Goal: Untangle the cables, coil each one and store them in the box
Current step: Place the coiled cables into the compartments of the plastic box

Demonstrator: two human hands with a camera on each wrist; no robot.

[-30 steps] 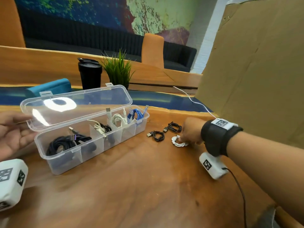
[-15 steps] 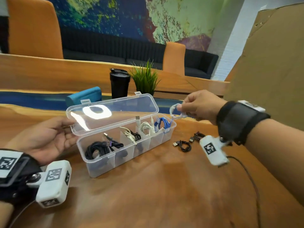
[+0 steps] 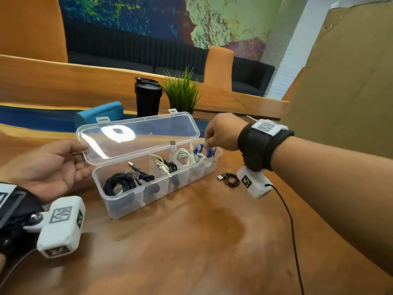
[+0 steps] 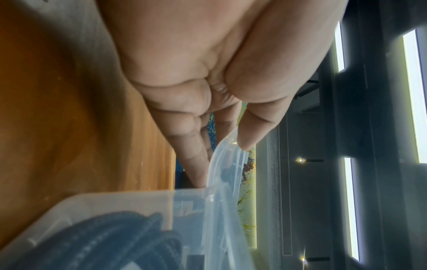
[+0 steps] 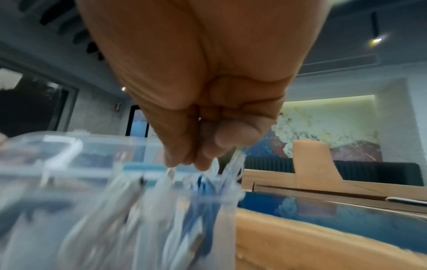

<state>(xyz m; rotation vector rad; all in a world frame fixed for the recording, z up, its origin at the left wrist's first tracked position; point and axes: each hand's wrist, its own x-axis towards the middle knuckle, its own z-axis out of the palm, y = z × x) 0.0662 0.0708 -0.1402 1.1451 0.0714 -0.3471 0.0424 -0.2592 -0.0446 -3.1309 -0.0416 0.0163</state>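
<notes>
A: How is the box (image 3: pixel 155 194) kept open?
B: Its clear lid (image 3: pixel 138 136) is pinched at the left corner by the left hand (image 3: pixel 45 167).
A: What is stored inside?
B: A black cable (image 3: pixel 125 182) at the left end, white cables (image 3: pixel 182 155) mid-box, a blue cable (image 3: pixel 209 151) at the right end.
A: And the right hand (image 3: pixel 221 133)?
B: Fingertips are bunched over the right end; whether anything is gripped cannot be told. A small black cable (image 3: pixel 230 179) is left on the table (image 3: pixel 191 252).

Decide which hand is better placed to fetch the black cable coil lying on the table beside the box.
Right. The right hand hovers nearer the black cable coil, while the left hand holds the lid open.
</notes>
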